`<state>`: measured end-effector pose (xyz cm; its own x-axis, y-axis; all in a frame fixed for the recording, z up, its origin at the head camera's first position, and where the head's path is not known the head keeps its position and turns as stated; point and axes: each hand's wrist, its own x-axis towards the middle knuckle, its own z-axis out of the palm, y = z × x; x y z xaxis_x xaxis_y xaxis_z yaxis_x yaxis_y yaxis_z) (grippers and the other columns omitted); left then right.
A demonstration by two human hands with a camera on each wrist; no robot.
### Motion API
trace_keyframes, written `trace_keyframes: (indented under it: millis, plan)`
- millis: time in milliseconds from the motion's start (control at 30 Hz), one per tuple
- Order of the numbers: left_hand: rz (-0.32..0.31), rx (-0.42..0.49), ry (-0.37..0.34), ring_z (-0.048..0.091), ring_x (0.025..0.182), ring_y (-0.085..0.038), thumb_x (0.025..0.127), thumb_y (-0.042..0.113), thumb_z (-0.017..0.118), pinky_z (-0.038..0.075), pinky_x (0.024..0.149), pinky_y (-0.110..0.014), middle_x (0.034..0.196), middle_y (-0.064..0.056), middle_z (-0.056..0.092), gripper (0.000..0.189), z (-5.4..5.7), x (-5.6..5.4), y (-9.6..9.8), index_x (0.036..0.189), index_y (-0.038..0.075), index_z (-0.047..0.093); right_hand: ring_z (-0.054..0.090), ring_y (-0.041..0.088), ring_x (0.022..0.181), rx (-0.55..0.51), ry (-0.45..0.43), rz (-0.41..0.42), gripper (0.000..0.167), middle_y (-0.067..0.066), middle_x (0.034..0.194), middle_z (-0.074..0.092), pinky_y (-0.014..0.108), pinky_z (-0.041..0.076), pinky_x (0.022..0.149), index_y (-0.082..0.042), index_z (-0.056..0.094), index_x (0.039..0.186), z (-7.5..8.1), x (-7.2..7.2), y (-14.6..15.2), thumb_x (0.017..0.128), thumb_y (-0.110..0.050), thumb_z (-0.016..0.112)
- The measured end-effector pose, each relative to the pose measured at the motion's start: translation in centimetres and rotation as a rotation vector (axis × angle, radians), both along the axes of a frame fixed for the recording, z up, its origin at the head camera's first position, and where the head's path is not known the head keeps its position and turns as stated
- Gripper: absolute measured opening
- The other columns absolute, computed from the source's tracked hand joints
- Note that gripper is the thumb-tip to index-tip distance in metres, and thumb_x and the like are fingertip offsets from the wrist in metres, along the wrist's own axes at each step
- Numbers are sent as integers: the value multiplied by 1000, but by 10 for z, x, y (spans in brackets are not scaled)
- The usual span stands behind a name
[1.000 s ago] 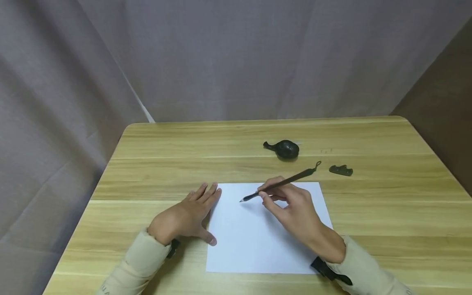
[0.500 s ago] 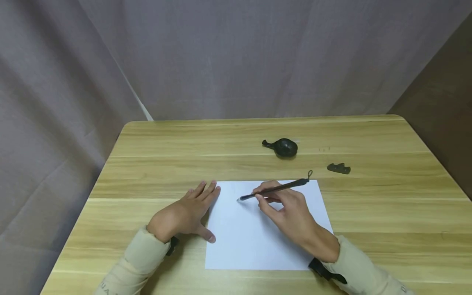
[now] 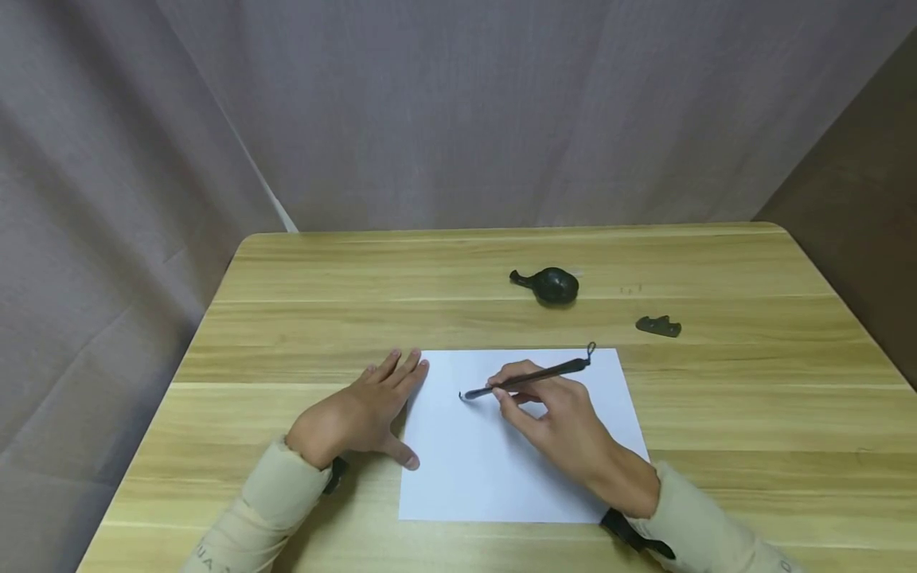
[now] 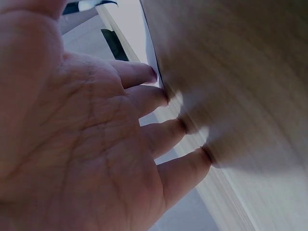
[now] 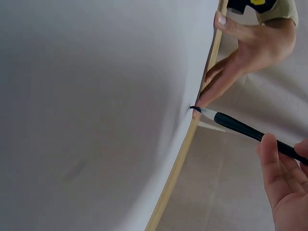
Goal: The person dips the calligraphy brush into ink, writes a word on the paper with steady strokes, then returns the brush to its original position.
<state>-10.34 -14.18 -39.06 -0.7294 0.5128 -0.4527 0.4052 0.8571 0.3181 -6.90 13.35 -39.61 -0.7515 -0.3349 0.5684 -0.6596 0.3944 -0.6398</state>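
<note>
Pinches a dark brush (image 3: 540,376) between the thumb and curled fingers of the right hand (image 3: 566,418), low on the handle and near the bristles. Slants the brush, with the handle rising rightward over the right knuckles to a small cord loop (image 3: 591,349), and with the pale, dark-ended bristles (image 5: 208,113) pointing down to the left of the right fingertips. Meets the white paper (image 3: 487,477) with the bent tip, between the two hands; shows a tiny dark hook there, too small to tell as ink or bristle. Spreads the left hand (image 3: 358,418) wide, thumb apart from the fingers, with nothing in its grasp; rests the index fingertip and thumb tip at the paper's left edge, under a raised palm. Has the paper lying flat beneath the right hand and just right of the left. Beyond the right hand, has a black, round-bodied, narrow-necked object (image 3: 555,286) on the wooden table (image 3: 301,310); farther to that hand's right, a dark, jagged-edged piece (image 3: 658,327). Wears pale sleeves (image 3: 282,489) behind both hands
</note>
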Motion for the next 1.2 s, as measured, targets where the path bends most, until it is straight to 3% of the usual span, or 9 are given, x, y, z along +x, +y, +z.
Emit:
trace_keyframes:
  millis: [467,700,967,1200]
  plan:
    - [0,-1,2,-2,163,-38,74,53,93,12,130,-58,178,-13,0,134,2,0,-1,170,6,12,73,10,92,34,-28,118,26,3,108,76,15,59,77,-5,73,111,5,28,-4,89,8,77]
    - [7,6,-10,-3,163,-37,75,51,93,11,130,-58,178,-13,-1,133,3,0,-1,170,6,12,75,13,89,-28,30,92,30,5,106,77,17,60,77,-5,74,110,9,20,-1,86,13,76]
    - [6,18,-13,-3,163,-38,75,50,94,11,130,-58,178,-14,0,133,2,1,-1,170,6,12,75,10,91,-33,5,-16,27,3,106,77,18,60,79,-5,74,109,9,4,6,88,11,76]
    - [2,39,-10,-3,163,-38,75,51,93,10,130,-58,177,-14,-1,133,2,2,-3,170,6,11,75,9,94,-44,-16,-17,26,3,107,78,19,61,80,-6,73,110,4,-1,5,89,9,77]
